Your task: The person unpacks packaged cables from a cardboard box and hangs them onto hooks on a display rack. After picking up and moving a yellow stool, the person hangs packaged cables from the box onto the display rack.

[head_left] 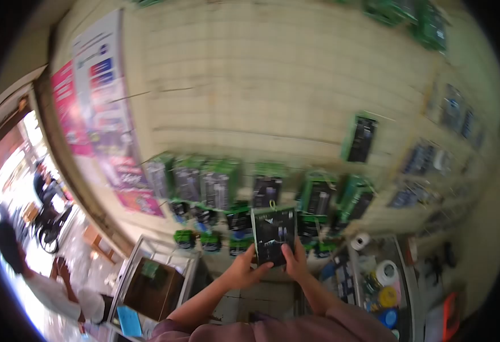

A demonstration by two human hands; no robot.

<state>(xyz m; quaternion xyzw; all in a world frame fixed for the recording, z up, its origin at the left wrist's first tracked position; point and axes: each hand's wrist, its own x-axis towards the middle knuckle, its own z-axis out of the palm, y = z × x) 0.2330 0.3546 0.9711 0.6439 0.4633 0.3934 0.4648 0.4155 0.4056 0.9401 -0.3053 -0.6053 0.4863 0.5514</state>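
Note:
A flat black retail packet (pixel 273 232) with pictures of what look like cable plugs is held upright in front of me. My left hand (pixel 244 270) grips its lower left edge, and my right hand (pixel 295 263) grips the lower right, both thumbs on the front. Just beyond it, green-and-black packets (pixel 268 185) hang in a row on the wall rack. A single dark packet (pixel 363 138) hangs higher up to the right.
A cardboard box (pixel 154 289) sits on a glass case at lower left. Tape rolls (pixel 387 272) lie on the right counter. Posters (pixel 103 85) cover the left wall. A person in a white shirt (pixel 53 296) is at the left, near a doorway with a motorcycle (pixel 49 228) outside.

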